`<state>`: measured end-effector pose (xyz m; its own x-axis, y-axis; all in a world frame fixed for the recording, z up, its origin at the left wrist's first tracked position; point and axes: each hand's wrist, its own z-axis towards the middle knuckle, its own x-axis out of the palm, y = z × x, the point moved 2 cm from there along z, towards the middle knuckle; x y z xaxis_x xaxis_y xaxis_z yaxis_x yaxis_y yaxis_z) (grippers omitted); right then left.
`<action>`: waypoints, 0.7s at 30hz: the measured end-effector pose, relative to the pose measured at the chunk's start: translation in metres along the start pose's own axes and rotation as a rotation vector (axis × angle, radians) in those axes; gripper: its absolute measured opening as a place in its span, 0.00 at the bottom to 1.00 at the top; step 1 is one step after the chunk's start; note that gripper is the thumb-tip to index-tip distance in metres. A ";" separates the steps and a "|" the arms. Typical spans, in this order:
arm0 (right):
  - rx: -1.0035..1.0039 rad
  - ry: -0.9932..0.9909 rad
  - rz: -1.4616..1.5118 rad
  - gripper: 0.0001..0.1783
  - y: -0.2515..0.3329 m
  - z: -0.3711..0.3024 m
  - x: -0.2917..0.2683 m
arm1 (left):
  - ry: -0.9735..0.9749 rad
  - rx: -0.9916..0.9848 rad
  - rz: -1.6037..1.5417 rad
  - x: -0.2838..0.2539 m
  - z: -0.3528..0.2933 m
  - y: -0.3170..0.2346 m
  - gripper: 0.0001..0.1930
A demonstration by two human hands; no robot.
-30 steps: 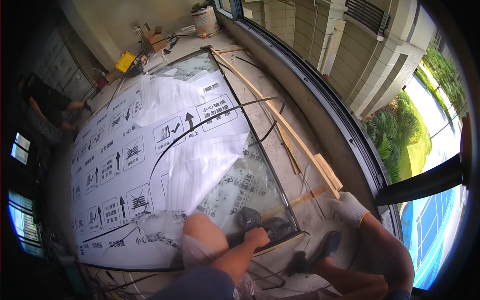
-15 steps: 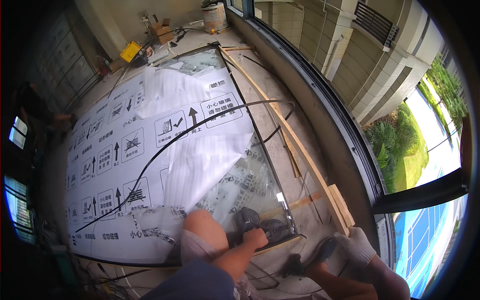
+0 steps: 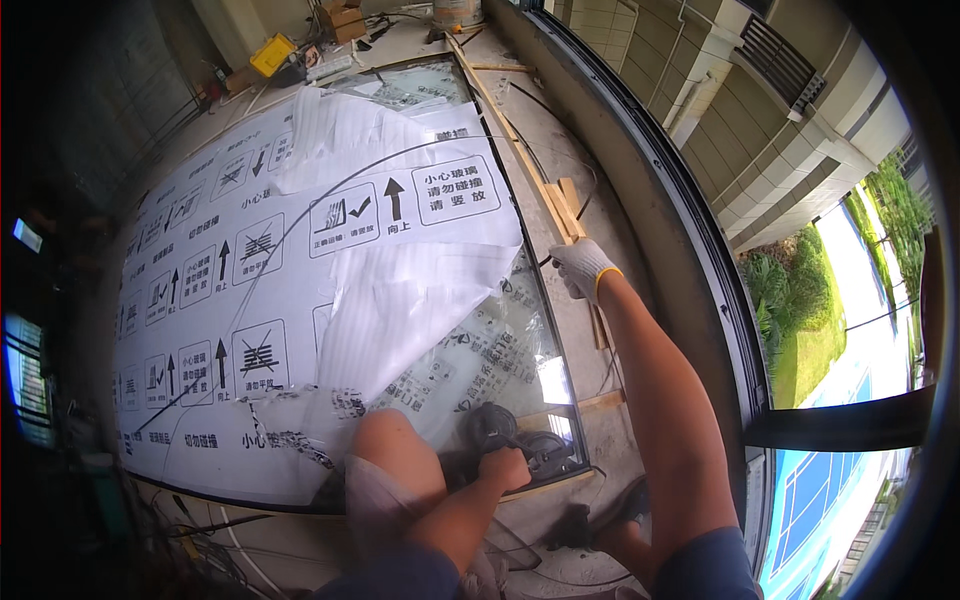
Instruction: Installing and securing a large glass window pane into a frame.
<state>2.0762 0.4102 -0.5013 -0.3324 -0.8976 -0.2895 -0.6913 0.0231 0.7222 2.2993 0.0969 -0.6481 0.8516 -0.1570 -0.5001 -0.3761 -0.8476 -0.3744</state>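
Observation:
My left hand is bare and closed around the handle of a black two-cup suction lifter. The lifter sits on the near right corner of a large glass panel, which lies flat and is partly covered with white printed film. My right hand, in a white knit glove with a yellow cuff, grips the near end of a long wooden strip along the panel's right edge. Its fingertips are partly hidden. My bent knee rests at the panel's near edge.
A thin dark cable arches over the film. To the right runs a window frame on a low sill. More wood pieces lie beside the panel. At the back are a yellow case, a cardboard box and a bucket.
My right hand has moved away from me and leftward, carrying the wooden strip along the panel's right side. My left hand stays on the lifter. The view has shifted slightly.

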 end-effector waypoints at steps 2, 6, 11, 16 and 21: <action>0.021 -0.026 0.033 0.16 -0.023 -0.029 -0.038 | 0.005 0.016 -0.007 0.001 0.001 0.001 0.18; 0.078 -0.162 -0.093 0.16 -0.123 -0.135 -0.115 | -0.060 0.015 -0.030 0.000 0.001 0.002 0.18; 0.319 -0.219 -0.262 0.19 -0.232 -0.277 -0.181 | -0.048 0.009 0.009 -0.003 -0.002 -0.001 0.19; 0.434 -0.191 -0.274 0.22 -0.265 -0.372 -0.238 | 0.027 -0.024 0.040 -0.004 0.001 -0.007 0.22; 0.254 -0.418 -0.490 0.29 -0.302 -0.418 -0.261 | 0.092 -0.087 0.078 -0.005 0.005 -0.009 0.24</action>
<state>2.6400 0.4540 -0.3813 -0.1273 -0.5867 -0.7997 -0.9369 -0.1937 0.2912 2.2970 0.1078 -0.6461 0.8524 -0.2668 -0.4496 -0.4129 -0.8711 -0.2659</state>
